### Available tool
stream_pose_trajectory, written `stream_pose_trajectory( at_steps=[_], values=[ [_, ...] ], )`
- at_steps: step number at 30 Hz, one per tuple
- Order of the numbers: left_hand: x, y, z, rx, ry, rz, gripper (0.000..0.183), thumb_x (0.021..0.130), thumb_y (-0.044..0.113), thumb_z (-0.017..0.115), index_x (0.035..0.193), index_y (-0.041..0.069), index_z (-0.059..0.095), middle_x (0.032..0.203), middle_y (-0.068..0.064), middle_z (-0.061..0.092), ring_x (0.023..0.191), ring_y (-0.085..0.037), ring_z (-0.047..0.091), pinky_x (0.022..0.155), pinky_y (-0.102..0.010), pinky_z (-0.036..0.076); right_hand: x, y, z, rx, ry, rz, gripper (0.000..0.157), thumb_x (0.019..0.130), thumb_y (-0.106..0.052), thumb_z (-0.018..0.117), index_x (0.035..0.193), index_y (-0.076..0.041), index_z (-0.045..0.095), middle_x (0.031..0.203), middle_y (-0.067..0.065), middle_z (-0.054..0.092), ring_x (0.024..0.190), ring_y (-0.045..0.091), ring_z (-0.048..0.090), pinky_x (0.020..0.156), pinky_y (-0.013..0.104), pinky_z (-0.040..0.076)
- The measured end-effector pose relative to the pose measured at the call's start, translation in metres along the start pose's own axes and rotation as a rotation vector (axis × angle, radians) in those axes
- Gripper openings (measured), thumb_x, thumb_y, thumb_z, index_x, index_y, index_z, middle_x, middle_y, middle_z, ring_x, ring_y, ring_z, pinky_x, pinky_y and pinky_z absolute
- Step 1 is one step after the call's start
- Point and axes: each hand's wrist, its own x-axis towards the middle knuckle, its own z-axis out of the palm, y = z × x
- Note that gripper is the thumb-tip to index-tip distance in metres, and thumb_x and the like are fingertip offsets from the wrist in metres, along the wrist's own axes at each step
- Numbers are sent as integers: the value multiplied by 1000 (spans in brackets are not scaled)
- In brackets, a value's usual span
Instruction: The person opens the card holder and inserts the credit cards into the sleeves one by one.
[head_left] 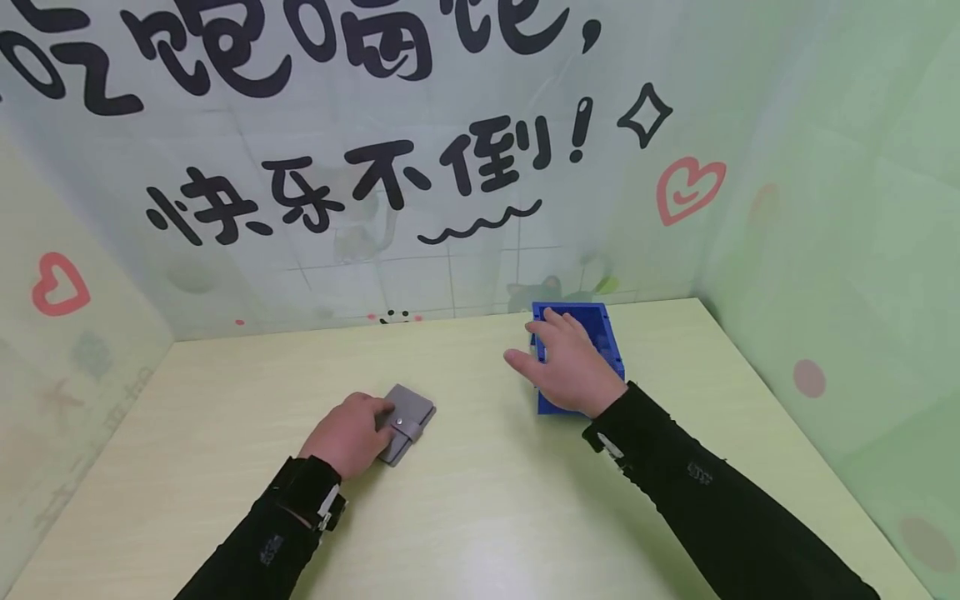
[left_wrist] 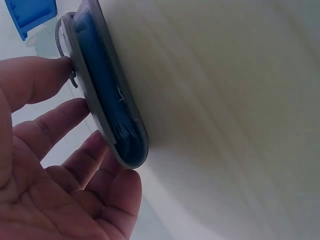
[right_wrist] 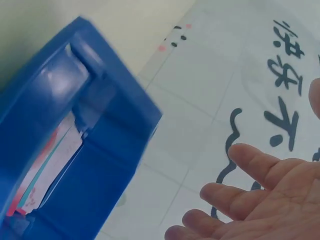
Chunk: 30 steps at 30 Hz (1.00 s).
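A grey card holder (head_left: 408, 410) with a snap strap lies on the table, left of the middle. Fingertips and thumb of my left hand (head_left: 348, 437) touch its cover and near edge, without curling round it. In the left wrist view, blue sleeves (left_wrist: 102, 75) show between its covers. Over the blue box (head_left: 617, 358) at the back right, my right hand (head_left: 572, 371) is held with spread fingers and an empty palm. The right wrist view shows that hand (right_wrist: 270, 205) beside the box and apart from it. Pink and white cards or packets (right_wrist: 47, 175) are inside the box.
A pale wooden table (head_left: 480, 500) carries these things. Behind it hangs a printed backdrop (head_left: 480, 275) with black lettering, and similar sheets (head_left: 847, 250) close off the left and right sides.
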Motion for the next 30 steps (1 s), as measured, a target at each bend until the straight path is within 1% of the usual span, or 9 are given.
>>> stream_pose_trajectory(
  at_steps=[5,10,13,15,17,20,23,26,30],
  values=[
    [-8,11,6,29,10,13,41,86,24,66,123,7,61,121,-20,53,102,-29,54,85,-45,49,-8,-11,6,-1,10,-38,70,90,-61,46,135,-8,47,149,16,27,135,34,8,105,60,20],
    [-17,25,12,36,-8,48,42,84,28,68,121,9,63,119,-15,54,97,-22,56,83,-40,50,-20,-25,14,-27,-2,-91,64,89,-53,53,134,-8,49,147,14,30,133,34,15,104,54,29],
    [-21,35,17,30,-29,63,42,83,30,69,120,11,64,115,-12,54,92,-16,56,80,-37,51,-25,-32,22,-50,-31,-137,62,89,-52,55,134,-10,50,145,11,35,132,29,22,104,50,30],
    [-25,42,21,27,-40,77,42,82,31,68,119,11,64,113,-10,54,88,-14,55,78,-36,51,-28,-36,27,-60,-64,-172,59,90,-50,55,133,-10,51,141,9,42,129,25,30,104,46,33],
    [-27,49,25,35,-43,100,42,82,32,68,119,12,64,111,-9,54,85,-12,55,76,-35,50,-30,-39,34,-53,-110,-203,55,90,-47,56,130,-9,53,134,7,50,123,21,39,102,43,36],
    [-30,57,31,39,-40,142,42,82,34,67,118,12,65,108,-7,54,80,-10,54,73,-34,50,-31,-41,44,-46,-185,-226,48,91,-42,58,126,-10,57,123,3,59,112,15,49,95,39,43],
    [-31,65,34,38,-26,166,41,82,35,67,116,13,66,106,-7,54,76,-11,54,71,-34,51,-31,-40,54,-53,-253,-245,39,90,-38,60,118,-11,63,111,-1,65,99,11,55,88,35,48],
    [-32,70,37,38,-15,177,39,82,35,67,114,14,67,103,-6,55,73,-11,54,69,-34,51,-30,-39,63,-93,-309,-266,27,88,-34,64,106,-14,69,94,-7,67,81,7,56,75,29,50],
    [-34,76,39,-16,-33,187,35,82,35,67,110,15,69,98,-3,55,66,-9,50,63,-30,47,-29,-37,72,-162,-358,-275,14,84,-29,68,92,-19,72,75,-12,60,67,6,51,61,24,48]
  ],
)
